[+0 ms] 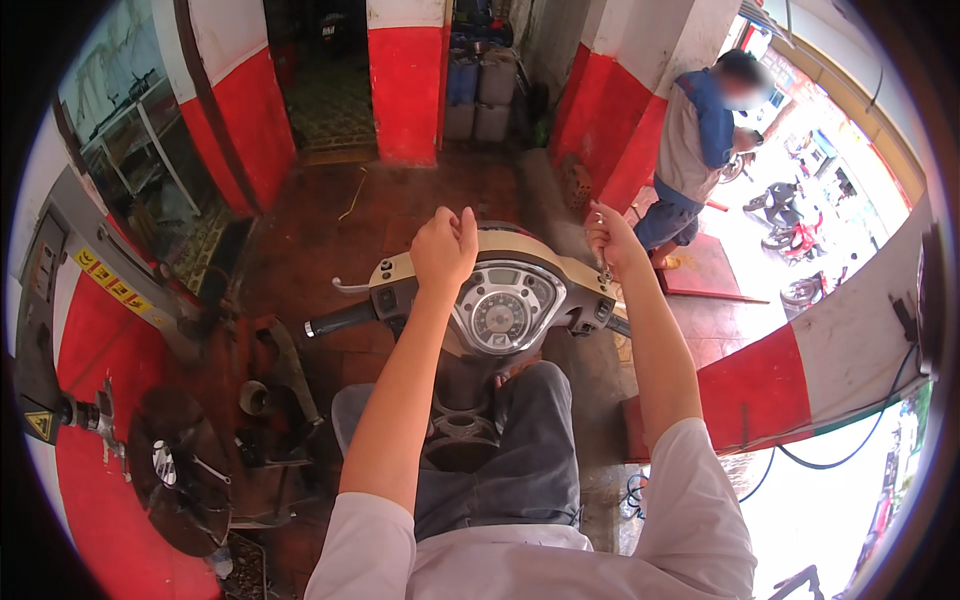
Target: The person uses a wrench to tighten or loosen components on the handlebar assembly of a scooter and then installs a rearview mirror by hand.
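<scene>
My knees (545,390) are by the scooter (400,268), and its round dial (500,318) is just past them. The scooter looks heavy and stiff; the dial looks smooth and easy to scratch, so the black grip (345,320) seems best to hold. My left hand (443,250) is half curled over the front; I can't tell if it holds anything. My right hand (612,240) is bent tighter, near a shiny bit (599,217), maybe pinched. Farther off, a person (690,140) stands near motorbikes (795,237).
</scene>
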Motion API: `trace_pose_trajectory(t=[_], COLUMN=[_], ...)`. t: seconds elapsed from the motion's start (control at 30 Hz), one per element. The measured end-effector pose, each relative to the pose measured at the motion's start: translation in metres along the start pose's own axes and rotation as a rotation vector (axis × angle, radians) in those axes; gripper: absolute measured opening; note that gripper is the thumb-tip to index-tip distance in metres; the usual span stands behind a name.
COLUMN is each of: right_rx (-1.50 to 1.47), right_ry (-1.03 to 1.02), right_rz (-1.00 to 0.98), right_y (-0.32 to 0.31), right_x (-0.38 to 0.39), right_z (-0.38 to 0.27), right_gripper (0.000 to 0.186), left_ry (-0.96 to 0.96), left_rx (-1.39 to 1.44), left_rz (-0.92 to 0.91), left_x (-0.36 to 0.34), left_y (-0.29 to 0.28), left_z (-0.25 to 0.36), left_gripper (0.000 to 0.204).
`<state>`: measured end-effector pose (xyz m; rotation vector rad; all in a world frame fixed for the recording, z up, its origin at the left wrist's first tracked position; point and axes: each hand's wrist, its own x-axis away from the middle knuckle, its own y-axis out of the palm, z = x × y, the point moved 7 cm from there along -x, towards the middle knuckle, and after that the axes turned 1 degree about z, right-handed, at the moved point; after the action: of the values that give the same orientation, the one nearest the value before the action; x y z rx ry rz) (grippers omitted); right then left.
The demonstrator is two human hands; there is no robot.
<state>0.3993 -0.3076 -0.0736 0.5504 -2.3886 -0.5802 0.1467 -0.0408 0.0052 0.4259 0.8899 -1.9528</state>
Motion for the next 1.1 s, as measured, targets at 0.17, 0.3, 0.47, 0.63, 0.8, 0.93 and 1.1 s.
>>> trace_pose_trajectory(t=[0.17, 0.3, 0.47, 0.63, 0.8, 0.93, 1.1], right_rx=[-0.347, -0.574, -0.623, 0.723, 1.340, 1.531, 1.511], right_ry=[-0.164, -0.501, -0.872, -1.360, -1.213, -0.987, -0.696], right_rz=[0.165, 0.206, 0.292, 0.327, 0.009, -0.137, -0.204], right_y=[-0.061, -0.088, -0.047, -0.001, 0.081, 0.110, 0.118], right_x=[0.028, 0.084, 0.168, 0.207, 0.209, 0.174, 0.126], right_z=[-0.003, 0.021, 0.069, 0.069, 0.055, 0.051, 0.042], right_gripper=[0.035, 0.038, 0.041, 0.028, 0.030, 0.053, 0.063], left_ry=[-0.024, -0.006, -0.031, -0.014, 0.004, -0.042, -0.057], left_rx=[0.010, 0.000, 0.008, -0.002, 0.000, -0.007, -0.020], left_rz=[-0.012, 0.011, -0.030, -0.017, 0.005, 0.009, 0.023], left_x=[-0.001, 0.000, 0.000, 0.000, 0.002, 0.000, 0.000], left_y=[0.004, -0.001, 0.003, 0.004, 0.003, 0.001, -0.001], left_z=[0.000, -0.005, -0.004, -0.002, -0.002, -0.004, -0.004], left_gripper=[0.038, 0.039, 0.039, 0.040, 0.041, 0.042, 0.042])
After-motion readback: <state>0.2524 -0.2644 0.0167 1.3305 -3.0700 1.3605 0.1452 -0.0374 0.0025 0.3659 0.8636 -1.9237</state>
